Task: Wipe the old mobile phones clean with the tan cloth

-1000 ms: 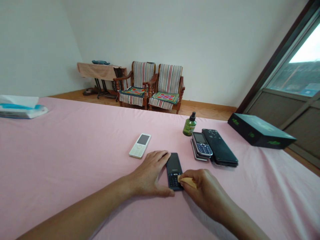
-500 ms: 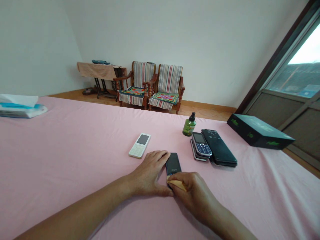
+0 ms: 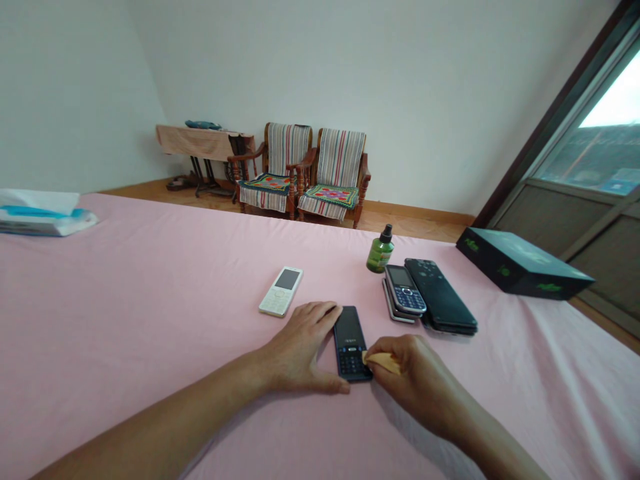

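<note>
The dark phone [image 3: 349,325] lies flat on the pink sheet [image 3: 180,287]; the left hand [image 3: 299,350], spread open along its left edge, seemingly steadies it, while the right hand [image 3: 415,373] pinches a yellow cloth [image 3: 387,362] at the keypad's right side.

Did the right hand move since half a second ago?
Yes. Against the black keypad phone, which lies in the same place, the right hand has moved right, from the left side of its keys to its right edge.
</note>
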Tool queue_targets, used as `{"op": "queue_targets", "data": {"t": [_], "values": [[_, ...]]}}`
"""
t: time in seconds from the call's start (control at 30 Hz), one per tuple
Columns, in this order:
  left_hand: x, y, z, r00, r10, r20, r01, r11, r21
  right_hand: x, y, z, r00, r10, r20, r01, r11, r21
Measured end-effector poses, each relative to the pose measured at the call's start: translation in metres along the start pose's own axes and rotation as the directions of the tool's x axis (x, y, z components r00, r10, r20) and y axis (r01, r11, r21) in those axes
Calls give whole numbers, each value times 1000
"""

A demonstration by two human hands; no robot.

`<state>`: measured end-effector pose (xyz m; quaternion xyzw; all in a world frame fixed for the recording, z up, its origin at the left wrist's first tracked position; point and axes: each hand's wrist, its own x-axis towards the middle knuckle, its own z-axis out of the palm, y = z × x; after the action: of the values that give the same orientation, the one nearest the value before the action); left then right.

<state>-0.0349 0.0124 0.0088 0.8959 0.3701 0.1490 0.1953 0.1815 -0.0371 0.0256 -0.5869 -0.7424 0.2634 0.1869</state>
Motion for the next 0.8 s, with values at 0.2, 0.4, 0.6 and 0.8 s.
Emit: {"op": "queue_targets", "data": {"t": [0.2,0.4,0.6,0.8], "values": [[0,-1,0,1000,-8,4,8,1000,7,-3,4,-3,999,-6,-38,8,999,36],[-1,-1,1,1000,6,-16,-6,1000,-5,-5,1,-1,1000,-28,6,28,999,44],[0,0,1,1000,-3,0,3,1000,3,-2,-2,3,1000,-22,22,21,999,40],[0,0,0,1000,6,-12,-6,1000,3,-2,-6,11,999,-33,3,33,999,20]]}}
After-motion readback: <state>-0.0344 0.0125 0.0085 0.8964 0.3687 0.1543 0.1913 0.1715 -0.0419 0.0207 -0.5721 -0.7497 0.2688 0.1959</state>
